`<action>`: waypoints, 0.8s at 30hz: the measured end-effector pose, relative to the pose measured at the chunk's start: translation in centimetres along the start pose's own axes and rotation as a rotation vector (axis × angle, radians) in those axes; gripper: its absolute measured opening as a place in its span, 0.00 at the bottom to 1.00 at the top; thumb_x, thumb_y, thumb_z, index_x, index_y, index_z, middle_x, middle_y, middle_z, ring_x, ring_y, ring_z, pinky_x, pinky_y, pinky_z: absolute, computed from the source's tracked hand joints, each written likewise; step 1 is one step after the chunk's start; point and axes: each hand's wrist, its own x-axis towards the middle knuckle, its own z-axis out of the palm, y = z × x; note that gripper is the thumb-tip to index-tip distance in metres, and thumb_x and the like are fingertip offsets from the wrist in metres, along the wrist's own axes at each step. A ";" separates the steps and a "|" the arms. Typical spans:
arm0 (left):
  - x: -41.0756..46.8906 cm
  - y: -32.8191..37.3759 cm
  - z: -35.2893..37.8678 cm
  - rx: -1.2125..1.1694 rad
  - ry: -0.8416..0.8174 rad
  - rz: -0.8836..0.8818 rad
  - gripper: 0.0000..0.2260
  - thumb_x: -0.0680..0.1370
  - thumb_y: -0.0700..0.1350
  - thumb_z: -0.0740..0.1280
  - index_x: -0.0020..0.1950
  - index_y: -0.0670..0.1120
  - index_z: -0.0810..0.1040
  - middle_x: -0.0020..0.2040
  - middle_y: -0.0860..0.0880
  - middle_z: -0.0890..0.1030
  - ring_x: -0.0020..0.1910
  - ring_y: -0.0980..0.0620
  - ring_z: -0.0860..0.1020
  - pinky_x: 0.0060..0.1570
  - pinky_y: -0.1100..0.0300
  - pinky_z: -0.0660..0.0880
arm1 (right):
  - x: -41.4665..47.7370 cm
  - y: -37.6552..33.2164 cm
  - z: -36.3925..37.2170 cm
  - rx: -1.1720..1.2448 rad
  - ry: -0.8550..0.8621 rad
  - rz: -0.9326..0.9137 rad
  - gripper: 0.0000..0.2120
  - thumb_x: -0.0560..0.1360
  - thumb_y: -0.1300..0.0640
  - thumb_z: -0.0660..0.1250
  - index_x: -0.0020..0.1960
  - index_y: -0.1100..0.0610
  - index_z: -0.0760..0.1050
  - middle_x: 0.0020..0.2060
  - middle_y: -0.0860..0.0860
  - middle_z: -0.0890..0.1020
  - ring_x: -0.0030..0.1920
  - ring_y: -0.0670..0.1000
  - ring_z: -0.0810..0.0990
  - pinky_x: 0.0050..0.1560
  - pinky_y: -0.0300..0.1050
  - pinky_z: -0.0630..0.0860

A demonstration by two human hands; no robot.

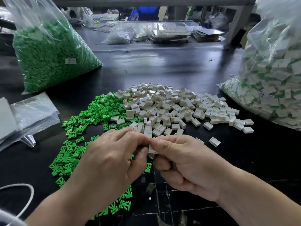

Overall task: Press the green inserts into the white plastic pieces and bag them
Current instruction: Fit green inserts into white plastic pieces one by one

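Note:
My right hand (182, 162) pinches a white plastic piece (152, 150) above the table's near middle. My left hand (112, 159) meets it from the left, its fingertips pinching a green insert (147, 146) whose edge barely shows against the white piece. A heap of loose white pieces (175, 108) lies just beyond the hands. Scattered green inserts (91, 121) spread to the left of that heap and under my left wrist.
A big clear bag of green inserts (48, 51) stands at the far left. A large bag of assembled white-and-green pieces (270, 79) stands at the right. Flat empty plastic bags (31, 115) lie at the left edge, a white cord (27, 201) at bottom left. The black table (162, 66) carries clutter at the back.

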 end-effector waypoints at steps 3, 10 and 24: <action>0.0 0.3 0.1 0.061 0.022 -0.015 0.10 0.77 0.47 0.61 0.48 0.44 0.80 0.41 0.53 0.80 0.36 0.52 0.77 0.44 0.68 0.67 | -0.1 -0.2 0.1 -0.027 -0.001 -0.012 0.11 0.82 0.51 0.63 0.52 0.59 0.74 0.28 0.49 0.71 0.21 0.44 0.64 0.18 0.32 0.58; -0.3 0.2 0.2 -0.035 -0.007 -0.015 0.10 0.78 0.48 0.61 0.51 0.47 0.80 0.44 0.55 0.79 0.39 0.55 0.77 0.43 0.63 0.72 | -0.3 -0.2 0.0 -0.094 0.017 -0.034 0.11 0.82 0.51 0.63 0.47 0.59 0.75 0.27 0.49 0.71 0.21 0.45 0.64 0.18 0.33 0.58; -0.3 0.0 -0.3 -0.156 -0.099 -0.065 0.07 0.74 0.52 0.63 0.46 0.53 0.79 0.40 0.60 0.78 0.37 0.58 0.78 0.34 0.62 0.74 | -0.1 -0.2 -0.4 -0.197 -0.007 0.061 0.13 0.83 0.49 0.63 0.41 0.54 0.75 0.27 0.48 0.72 0.21 0.44 0.65 0.18 0.32 0.59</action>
